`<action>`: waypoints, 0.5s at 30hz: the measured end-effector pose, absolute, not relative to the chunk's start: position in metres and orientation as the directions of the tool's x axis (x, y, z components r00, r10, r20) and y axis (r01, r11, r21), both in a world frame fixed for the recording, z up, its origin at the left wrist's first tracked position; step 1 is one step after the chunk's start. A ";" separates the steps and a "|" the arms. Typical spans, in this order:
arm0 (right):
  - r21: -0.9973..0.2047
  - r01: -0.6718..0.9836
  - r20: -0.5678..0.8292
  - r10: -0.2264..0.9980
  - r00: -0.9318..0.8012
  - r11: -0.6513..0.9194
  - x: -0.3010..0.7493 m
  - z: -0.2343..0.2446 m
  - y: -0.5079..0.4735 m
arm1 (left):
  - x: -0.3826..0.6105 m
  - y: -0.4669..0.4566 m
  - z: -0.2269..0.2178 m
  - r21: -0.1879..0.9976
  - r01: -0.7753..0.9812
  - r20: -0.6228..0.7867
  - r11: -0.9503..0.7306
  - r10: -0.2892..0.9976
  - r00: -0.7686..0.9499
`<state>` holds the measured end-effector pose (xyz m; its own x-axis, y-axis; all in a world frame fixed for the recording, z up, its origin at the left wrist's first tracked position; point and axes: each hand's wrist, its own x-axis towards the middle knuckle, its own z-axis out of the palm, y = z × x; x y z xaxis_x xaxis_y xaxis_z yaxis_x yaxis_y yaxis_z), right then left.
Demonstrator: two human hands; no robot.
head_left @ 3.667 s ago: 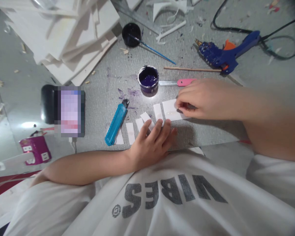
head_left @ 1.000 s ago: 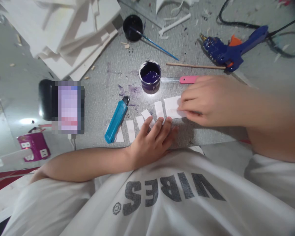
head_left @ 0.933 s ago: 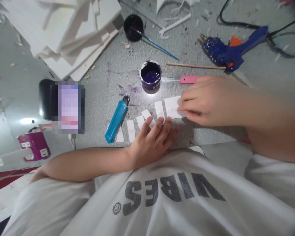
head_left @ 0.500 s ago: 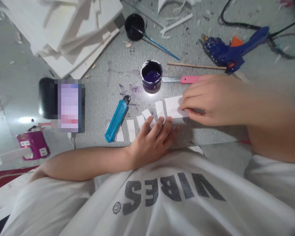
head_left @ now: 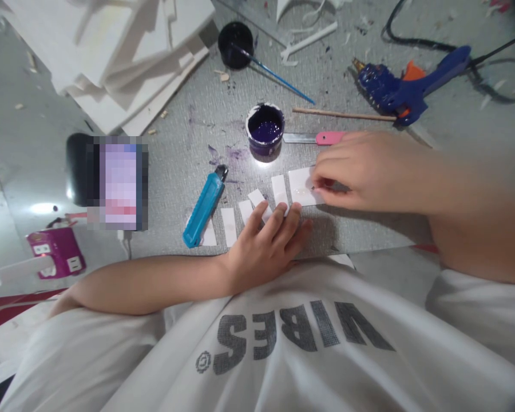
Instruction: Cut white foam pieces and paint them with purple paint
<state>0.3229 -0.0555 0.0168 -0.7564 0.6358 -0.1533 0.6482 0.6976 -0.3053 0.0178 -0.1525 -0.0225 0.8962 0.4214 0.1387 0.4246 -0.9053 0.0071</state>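
Note:
My left hand (head_left: pixel 268 240) lies with its fingers spread over a row of small white strips (head_left: pixel 278 190), fingertips touching some of them. My right hand (head_left: pixel 364 171) is closed in a pinch above a larger white rectangular piece (head_left: pixel 299 186), covering its right end. Whatever sits between those fingertips is too small or hidden to make out. Glossy smears show on that piece. A pink-handled knife (head_left: pixel 326 138) lies just beyond the right hand, its handle partly covered. To the left, a blue box cutter (head_left: pixel 205 209) rests across the end of another white strip.
A cup of dark purple paint (head_left: pixel 265 131) stands ahead of my hands. Further off are a black pot (head_left: pixel 236 46) with a blue brush (head_left: pixel 283 82), a wooden stick (head_left: pixel 343 114), and a corded glue gun (head_left: pixel 395 91). White boards (head_left: pixel 111 57) are stacked at upper left, above a phone (head_left: pixel 118 186).
My right hand has shifted slightly left over the larger white piece, its fingers more curled. My left hand stays where it was.

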 end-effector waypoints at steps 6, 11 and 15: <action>-0.279 0.630 -0.141 0.618 -0.774 0.725 0.323 0.014 -0.056 | 0.018 -0.152 -0.023 0.015 0.431 0.134 -0.902 0.429 0.894; -0.298 0.617 -0.127 0.610 -0.782 0.729 0.322 0.016 -0.055 | 0.017 -0.151 -0.022 -0.014 0.415 0.168 -0.910 0.407 0.898; -0.295 0.608 -0.138 0.597 -0.790 0.737 0.321 0.018 -0.055 | 0.017 -0.151 -0.021 -0.025 0.415 0.144 -0.910 0.407 0.902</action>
